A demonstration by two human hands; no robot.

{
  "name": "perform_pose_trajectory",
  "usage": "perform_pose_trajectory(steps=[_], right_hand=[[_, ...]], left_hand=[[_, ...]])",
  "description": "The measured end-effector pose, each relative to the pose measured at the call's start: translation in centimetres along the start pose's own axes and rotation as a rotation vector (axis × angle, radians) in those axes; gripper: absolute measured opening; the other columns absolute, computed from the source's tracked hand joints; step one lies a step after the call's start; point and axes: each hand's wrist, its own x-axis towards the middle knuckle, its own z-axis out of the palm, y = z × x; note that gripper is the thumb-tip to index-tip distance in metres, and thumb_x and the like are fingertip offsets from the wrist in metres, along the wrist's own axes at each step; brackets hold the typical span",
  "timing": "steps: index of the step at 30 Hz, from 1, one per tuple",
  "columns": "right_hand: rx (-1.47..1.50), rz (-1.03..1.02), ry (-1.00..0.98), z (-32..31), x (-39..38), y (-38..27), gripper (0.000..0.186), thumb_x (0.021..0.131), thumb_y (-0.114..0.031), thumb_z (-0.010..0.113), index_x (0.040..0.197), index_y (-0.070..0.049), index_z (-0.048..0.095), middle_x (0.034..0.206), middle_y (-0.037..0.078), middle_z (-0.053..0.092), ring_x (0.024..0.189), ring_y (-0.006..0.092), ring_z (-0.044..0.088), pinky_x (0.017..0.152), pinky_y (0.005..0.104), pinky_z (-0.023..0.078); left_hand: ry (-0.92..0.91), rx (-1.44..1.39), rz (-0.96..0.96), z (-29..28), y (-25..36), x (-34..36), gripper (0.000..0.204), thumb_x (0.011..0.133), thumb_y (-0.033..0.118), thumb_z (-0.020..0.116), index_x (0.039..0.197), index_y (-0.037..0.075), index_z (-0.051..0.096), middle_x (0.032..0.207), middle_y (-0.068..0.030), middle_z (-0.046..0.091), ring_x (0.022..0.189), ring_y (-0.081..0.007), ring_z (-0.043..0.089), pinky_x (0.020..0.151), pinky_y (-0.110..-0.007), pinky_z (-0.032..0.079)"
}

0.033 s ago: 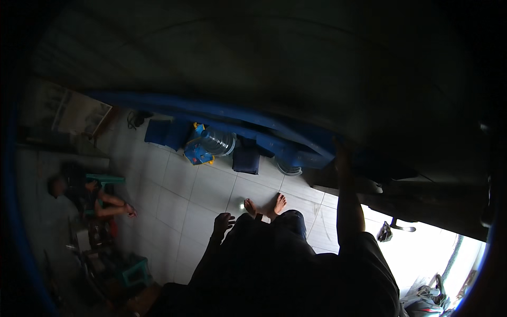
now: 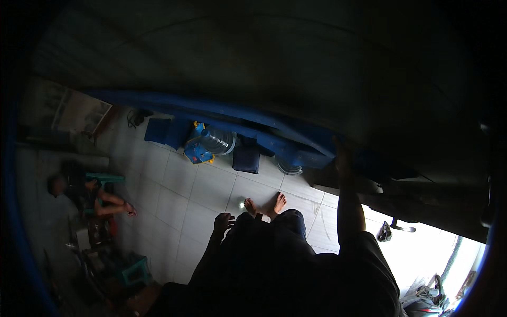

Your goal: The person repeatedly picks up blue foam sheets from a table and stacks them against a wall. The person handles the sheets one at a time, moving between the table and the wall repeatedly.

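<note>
A clear water jug (image 2: 217, 140) lies on its side on the tiled floor (image 2: 179, 195) among blue cushions (image 2: 246, 159); its contents cannot be told. The left hand (image 2: 223, 222) hangs loose, fingers spread, holding nothing. The right hand (image 2: 342, 158) reaches up against the blue beam (image 2: 232, 120); its grip cannot be told.

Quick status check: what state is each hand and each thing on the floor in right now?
left hand: open, fingers spread, empty, hanging by the leg.
right hand: raised, against the blue edge; grip too dark to tell.
clear water jug: lying on its side.
bare feet: flat on the tiled floor.
</note>
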Motion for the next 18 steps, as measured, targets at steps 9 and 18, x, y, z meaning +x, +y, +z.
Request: perform_pose_trajectory(steps=[9, 18], right_hand=[[-0.741, -0.269, 0.124, -2.2, -0.5, 2.2, 0.026, 0.084, -0.029, 0.056, 0.094, -0.006, 0.06, 0.082, 0.007, 0.057, 0.08, 0.0164, 0.054, 0.073, 0.0285, 0.044], [0.133, 0.528, 0.327, 0.2, -23.7, 2.8, 0.027, 0.083, -0.024, 0.054, 0.079, 0.002, 0.061, 0.06, 0.005, 0.055, 0.05, 0.012, 0.048, 0.047, 0.0276, 0.04]], left_hand=[[-0.054, 1.418, 0.677, -8.1, -7.1, 5.1, 0.031, 0.07, 0.04, 0.061, 0.066, 0.01, 0.057, 0.066, -0.01, 0.061, 0.059, -0.0267, 0.06, 0.049, -0.04, 0.044], [-0.321, 1.176, 0.638, -12.1, 1.4, 16.1, 0.019, 0.077, 0.027, 0.055, 0.075, 0.008, 0.059, 0.071, -0.0106, 0.063, 0.061, -0.0227, 0.062, 0.049, -0.035, 0.047]])
